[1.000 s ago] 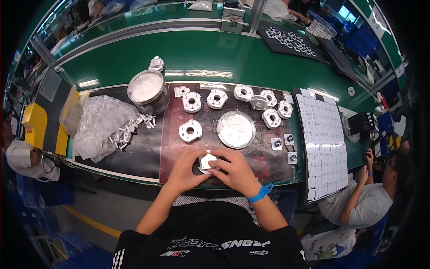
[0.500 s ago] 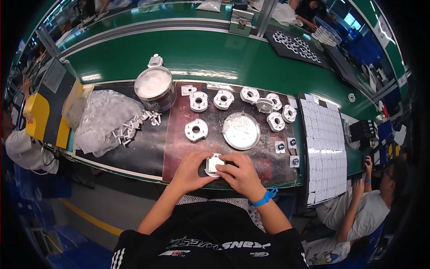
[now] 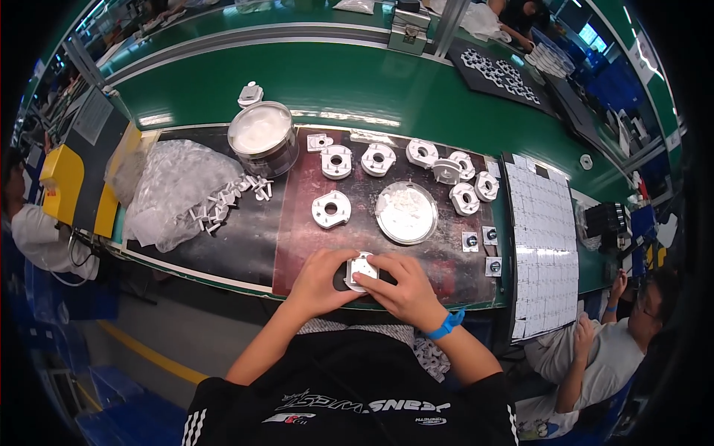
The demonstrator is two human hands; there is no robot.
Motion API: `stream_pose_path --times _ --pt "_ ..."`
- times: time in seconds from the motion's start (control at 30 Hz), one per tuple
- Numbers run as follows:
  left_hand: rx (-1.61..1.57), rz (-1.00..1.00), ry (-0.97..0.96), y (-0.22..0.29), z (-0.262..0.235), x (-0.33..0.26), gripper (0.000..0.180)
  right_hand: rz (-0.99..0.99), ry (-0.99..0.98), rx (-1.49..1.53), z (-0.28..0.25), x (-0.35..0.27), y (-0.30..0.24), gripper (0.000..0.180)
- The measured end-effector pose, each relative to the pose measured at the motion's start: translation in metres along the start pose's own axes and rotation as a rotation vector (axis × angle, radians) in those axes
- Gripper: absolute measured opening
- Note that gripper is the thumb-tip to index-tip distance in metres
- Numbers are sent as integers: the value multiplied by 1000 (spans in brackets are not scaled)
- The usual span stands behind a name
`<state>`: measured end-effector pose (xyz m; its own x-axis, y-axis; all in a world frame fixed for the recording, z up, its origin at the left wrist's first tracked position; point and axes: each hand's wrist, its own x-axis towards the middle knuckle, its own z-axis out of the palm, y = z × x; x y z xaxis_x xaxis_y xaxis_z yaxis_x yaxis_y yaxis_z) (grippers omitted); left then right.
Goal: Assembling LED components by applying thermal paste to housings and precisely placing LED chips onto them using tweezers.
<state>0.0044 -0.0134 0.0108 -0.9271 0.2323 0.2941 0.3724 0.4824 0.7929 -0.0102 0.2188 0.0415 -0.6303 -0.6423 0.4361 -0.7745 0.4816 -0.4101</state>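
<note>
Near the front edge of the bench, a small white plastic housing [image 3: 362, 270] is held between both hands. My left hand [image 3: 320, 284] grips its left side, fingertips at the far edge and thumb at the near edge. On the other side, my right hand [image 3: 405, 288] has its fingers bent around the housing, with a fingertip on its upper face. The fingers cover part of the edges. Beyond my hands lies a loose white ring-shaped housing [image 3: 331, 209], and right of it a round dish [image 3: 407, 213] holds whitish material.
Several more white housings [image 3: 378, 159] stand behind the dish. To the left are a round tub [image 3: 262, 134], white pegs [image 3: 217, 204] and a clear plastic bag [image 3: 182, 189]. Small square parts [image 3: 470, 241] lie right, beside a white-covered board [image 3: 543, 253]. A co-worker [image 3: 595, 364] sits at right.
The view has shifted slightly, so the bench items appear a little farther right. Both hands still hold the white housing, with only small changes in the right fingers.
</note>
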Motion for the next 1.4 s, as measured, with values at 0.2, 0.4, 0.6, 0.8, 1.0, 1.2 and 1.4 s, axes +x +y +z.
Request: stream_pose_path --times 0.2,0.4,0.6,0.8,1.0,1.2,1.4 --pt "8 14 -3 2 -2 0 63 -1 -107 -148 -16 7 -6 49" --pt "0 35 3 -2 1 0 63 -139 -113 -284 -13 1 0 50" --pt "5 25 -13 -4 1 1 68 -58 -126 7 -24 6 2 51" --pt "59 24 -19 0 -1 0 70 125 15 46 -17 -11 -4 43" --pt "97 167 68 6 -20 -8 71 135 -38 -104 -18 -15 -16 51" --pt "675 -195 564 -63 -124 -27 29 199 84 72 -24 -26 -23 38" --pt "788 -296 504 -98 -172 -53 28 190 115 116 -19 -19 -33 34"
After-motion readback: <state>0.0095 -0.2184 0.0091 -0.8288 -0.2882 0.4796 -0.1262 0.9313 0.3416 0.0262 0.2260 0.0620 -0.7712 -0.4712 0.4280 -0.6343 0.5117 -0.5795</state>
